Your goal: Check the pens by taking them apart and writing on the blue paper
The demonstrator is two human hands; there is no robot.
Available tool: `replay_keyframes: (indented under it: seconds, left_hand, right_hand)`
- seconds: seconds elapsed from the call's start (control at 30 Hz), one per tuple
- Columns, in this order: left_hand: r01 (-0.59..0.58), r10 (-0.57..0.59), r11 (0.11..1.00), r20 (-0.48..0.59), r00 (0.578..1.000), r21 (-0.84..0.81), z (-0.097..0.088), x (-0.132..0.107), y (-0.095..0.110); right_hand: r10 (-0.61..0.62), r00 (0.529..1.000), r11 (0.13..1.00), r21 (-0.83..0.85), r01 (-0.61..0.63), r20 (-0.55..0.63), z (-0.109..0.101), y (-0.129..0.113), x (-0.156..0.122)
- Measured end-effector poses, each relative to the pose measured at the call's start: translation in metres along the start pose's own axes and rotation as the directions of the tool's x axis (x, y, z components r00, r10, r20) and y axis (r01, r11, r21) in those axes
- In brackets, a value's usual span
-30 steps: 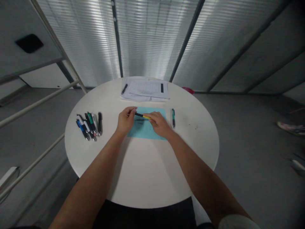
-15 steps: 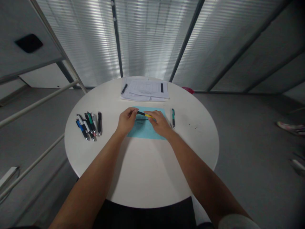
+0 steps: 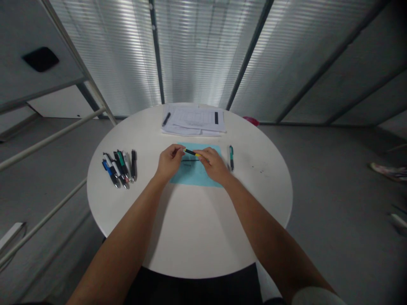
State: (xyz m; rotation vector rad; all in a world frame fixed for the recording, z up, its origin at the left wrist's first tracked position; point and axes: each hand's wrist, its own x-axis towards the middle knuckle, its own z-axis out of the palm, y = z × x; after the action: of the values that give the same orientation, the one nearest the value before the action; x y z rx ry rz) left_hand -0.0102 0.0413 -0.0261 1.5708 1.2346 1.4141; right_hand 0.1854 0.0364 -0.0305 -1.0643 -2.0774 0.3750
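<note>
Two bare hands meet over a round white table [image 3: 190, 233], pinching a black-and-yellow marker [image 3: 191, 152] between them. The left hand [image 3: 170, 162] closes its fingertips on the black end; the right hand [image 3: 213, 165] grips the yellow end, the two nearly touching, with only a short stretch of barrel showing between them. The marker hangs level just above the upper part of a light blue sheet [image 3: 193, 177], whose top edge lies just beyond it.

A teal-clipped pen [image 3: 231, 158] lies just beside the right hand, leaving little room on that side. To the left, well apart, a tight group of pens [image 3: 119, 169] lies side by side, with open tabletop between it and the left hand. Papers [image 3: 193, 120] sit at the far rim, upper centre of the frame, a black pen [image 3: 165, 119] on them. Wide bare tabletop stretches from the sheet's lower edge to the near rim.
</note>
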Motion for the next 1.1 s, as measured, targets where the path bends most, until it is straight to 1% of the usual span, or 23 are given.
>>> replay_keyframes:
  seconds: [0.17, 0.37, 0.57, 0.67, 0.83, 0.97, 1.1]
  left_hand:
    - [0.019, -0.018, 1.0, -0.039, 0.999, 0.014, -0.0005, 0.001, -0.0024]
    - [0.03, -0.029, 1.0, 0.014, 0.999, -0.007, -0.0014, -0.0002, 0.0007]
    - [0.01, -0.01, 0.998, 0.012, 1.0, -0.065, 0.0012, -0.0001, -0.0012]
    - [0.022, -0.021, 0.995, 0.013, 1.0, -0.099, 0.0018, 0.0001, -0.0018]
    - [0.023, -0.022, 0.998, 0.032, 0.999, -0.052, 0.0005, -0.0006, 0.0014]
    - [0.027, -0.025, 0.997, 0.024, 0.999, -0.073, 0.0012, -0.0002, 0.0012]
    - [0.022, -0.024, 0.991, -0.016, 1.0, -0.134, 0.003, 0.0004, 0.0008]
  right_hand:
    - [-0.003, 1.0, 1.0, -0.015, 0.003, -0.007, -0.0004, 0.0007, -0.0005]
    - [-0.016, 1.0, 1.0, -0.012, 0.015, -0.01, 0.0002, 0.003, 0.0001]
    - [-0.02, 1.0, 1.0, -0.02, 0.02, -0.003, -0.0007, -0.0012, 0.0008]
    - [-0.021, 1.0, 0.999, -0.026, 0.02, -0.013, -0.0008, -0.0034, 0.0009]
    - [-0.025, 1.0, 1.0, -0.012, 0.025, -0.018, -0.001, -0.0045, 0.0011]
    - [-0.023, 1.0, 1.0, 0.004, 0.023, -0.022, -0.0003, -0.0035, 0.0011]
    - [-0.028, 0.999, 0.999, 0.021, 0.029, -0.026, 0.0009, -0.0019, 0.0012]
